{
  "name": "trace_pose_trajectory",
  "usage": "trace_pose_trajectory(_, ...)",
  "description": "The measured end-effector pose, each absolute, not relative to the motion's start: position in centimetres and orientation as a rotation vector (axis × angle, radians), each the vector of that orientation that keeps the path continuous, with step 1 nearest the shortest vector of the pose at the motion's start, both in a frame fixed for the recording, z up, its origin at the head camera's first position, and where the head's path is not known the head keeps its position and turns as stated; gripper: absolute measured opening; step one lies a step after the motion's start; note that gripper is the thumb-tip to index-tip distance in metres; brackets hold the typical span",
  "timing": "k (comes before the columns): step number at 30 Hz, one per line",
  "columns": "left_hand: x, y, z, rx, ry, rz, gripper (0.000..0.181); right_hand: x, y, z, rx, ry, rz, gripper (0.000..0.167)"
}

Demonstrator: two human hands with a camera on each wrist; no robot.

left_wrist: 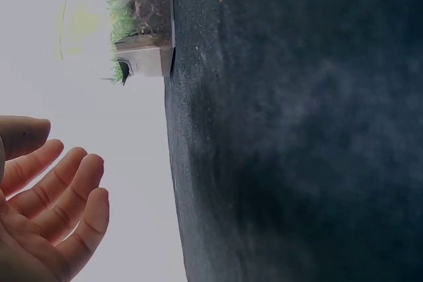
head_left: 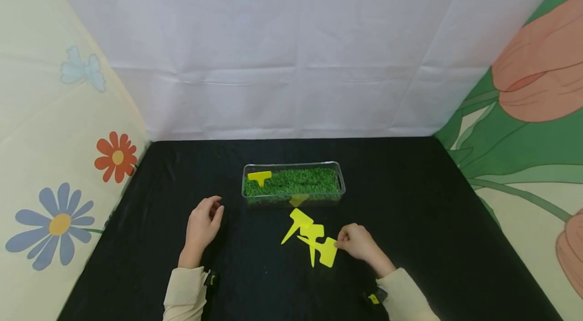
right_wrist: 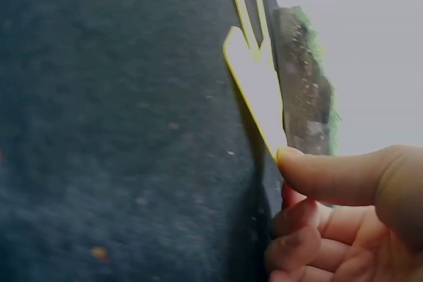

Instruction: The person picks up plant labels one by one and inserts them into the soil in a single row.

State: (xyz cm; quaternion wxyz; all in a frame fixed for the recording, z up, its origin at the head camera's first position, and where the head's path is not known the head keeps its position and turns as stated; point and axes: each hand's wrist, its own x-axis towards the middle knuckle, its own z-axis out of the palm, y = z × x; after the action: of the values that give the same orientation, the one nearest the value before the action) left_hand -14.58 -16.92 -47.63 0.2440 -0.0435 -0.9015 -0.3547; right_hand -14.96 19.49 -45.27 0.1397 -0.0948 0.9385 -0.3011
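Currently, the right hand (head_left: 359, 244) pinches a tag (head_left: 329, 254) by its edge, the thumb (right_wrist: 334, 179) covering the grip. The tag's spike (head_left: 304, 240) crosses a second tag (head_left: 312, 231) over the counter (head_left: 255, 290); which is uppermost is unclear. A third tag (head_left: 301, 217) lies beyond, nearer the box (head_left: 268, 200). A fourth tag (head_left: 259, 176) stands in the box's grass (head_left: 314, 179), its tip hidden. The left hand (head_left: 202, 225) is empty, fingers (left_wrist: 87, 226) loosely bent, partly cut off in its wrist view.

Tags (head_left: 312, 231) were bright yellow | grass (head_left: 298, 182) looked green | table (head_left: 268, 290) was black | sleeves (head_left: 185, 288) were beige | side wall (head_left: 542, 68) bore peach-and-green blooms
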Motion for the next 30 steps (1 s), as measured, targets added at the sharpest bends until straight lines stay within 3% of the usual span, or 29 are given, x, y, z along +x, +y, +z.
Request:
trace_pose_trajectory(12,-14.5,-16.9,-47.6,-0.121,-2.461,-0.963,0.018,-15.1,20.3,-43.9,-0.241,2.559,-1.048,0.012)
trace_pose_trajectory(23,-14.5,-16.9,-47.7,-0.120,-2.469,-0.970,0.017,-15.2,21.2,-43.4,-0.602,2.761,-0.907,0.009)
trace_pose_trajectory(30,-14.5,-16.8,-47.6,-0.118,-2.478,-0.968,0.016,-15.0,21.2,-43.0,-0.675,2.865,-0.867,0.009)
